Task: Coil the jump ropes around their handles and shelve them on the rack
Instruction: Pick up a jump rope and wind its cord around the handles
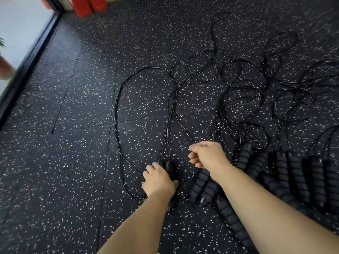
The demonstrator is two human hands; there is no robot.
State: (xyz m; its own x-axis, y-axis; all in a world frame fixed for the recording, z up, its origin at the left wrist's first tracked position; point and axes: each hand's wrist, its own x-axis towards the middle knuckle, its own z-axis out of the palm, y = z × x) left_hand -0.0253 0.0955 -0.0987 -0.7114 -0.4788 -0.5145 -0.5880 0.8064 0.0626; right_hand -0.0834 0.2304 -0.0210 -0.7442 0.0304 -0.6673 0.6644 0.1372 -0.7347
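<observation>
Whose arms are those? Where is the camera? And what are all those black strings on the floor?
There is no machine here: those are a person's two bare arms. The camera sits on the person's head and looks down, so you see what they see. The floor is dark with white speckles. The black strings are jump-rope cords, lying loose and tangled. On the right lies a row of other handles, thick and ridged. The left hand has its grip round two handles, and their cord loops out over the floor. The right hand has curled fingers just where a cord reaches it. I can't tell whether it pinches that cord. No rack shows in this picture.
</observation>
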